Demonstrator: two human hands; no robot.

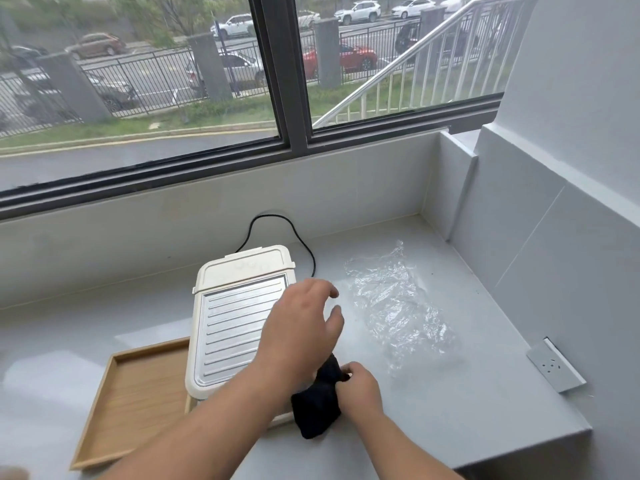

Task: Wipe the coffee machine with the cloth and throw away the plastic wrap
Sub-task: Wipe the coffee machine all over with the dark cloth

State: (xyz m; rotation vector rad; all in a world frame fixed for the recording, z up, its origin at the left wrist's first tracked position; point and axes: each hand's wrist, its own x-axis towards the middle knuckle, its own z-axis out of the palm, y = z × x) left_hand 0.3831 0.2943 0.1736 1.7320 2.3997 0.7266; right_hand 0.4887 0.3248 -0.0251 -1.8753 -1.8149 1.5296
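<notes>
Your left hand (304, 323) hovers over the right edge of the machine (235, 323), fingers loosely spread and a little bent, pointing towards 2 o'clock. Nothing shows in its grasp. Your right hand (360, 388) is just below it, at 5 o'clock from the machine's centre, with its fingertips pinching the black cloth (317, 405). The cloth hangs bunched against the machine's front right corner, and its upper end runs up beneath your left palm; you cannot tell whether the two touch.

The machine is white with a ribbed metal top, and it stands on the right end of a wooden tray (138, 403) on the grey counter (467, 410). Its black cord (277, 218) loops out at 12 o'clock against the back wall. The wrap (398, 306) lies crumpled and flat on the counter at 3 o'clock from the machine, apart from both hands. A socket (554, 367) sits on the side wall at 4 o'clock, beyond the wrap.
</notes>
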